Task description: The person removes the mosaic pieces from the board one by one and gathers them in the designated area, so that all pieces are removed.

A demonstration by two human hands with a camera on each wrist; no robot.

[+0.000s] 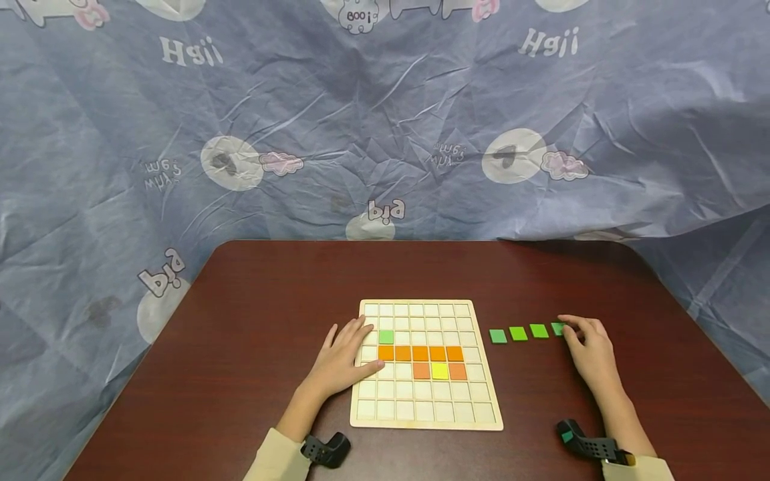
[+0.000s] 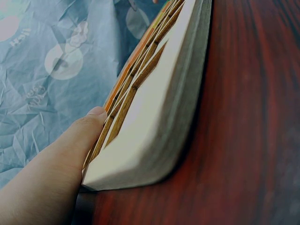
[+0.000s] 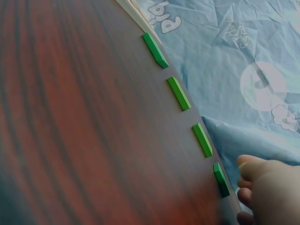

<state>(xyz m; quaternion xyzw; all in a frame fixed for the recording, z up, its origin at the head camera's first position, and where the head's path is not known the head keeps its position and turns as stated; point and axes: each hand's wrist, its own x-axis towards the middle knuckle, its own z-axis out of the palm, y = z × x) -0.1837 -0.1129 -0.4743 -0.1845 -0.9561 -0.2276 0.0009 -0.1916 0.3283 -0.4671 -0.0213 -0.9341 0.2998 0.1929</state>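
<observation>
A pale wooden grid board (image 1: 427,424) lies on the table. My left hand (image 1: 343,357) rests along its left edge with fingers spread; the thumb reaches over the cells. In the left wrist view that thumb touches the side of the board (image 2: 154,140). The board holds a green tile (image 1: 386,337), a row of several orange tiles (image 1: 420,353), and a yellow tile (image 1: 440,371) between two salmon tiles. My right hand (image 1: 592,351) is at the rightmost loose green tile (image 1: 557,329), fingers loosely bent. In the right wrist view, a small gap separates the fingers from that tile (image 3: 221,180).
Three more loose green tiles stretch in a row right of the board, among them a bluish-green tile (image 1: 498,336) and a bright green tile (image 1: 539,331). The dark red-brown table (image 1: 289,280) ends at a hanging blue-grey printed cloth (image 1: 337,100).
</observation>
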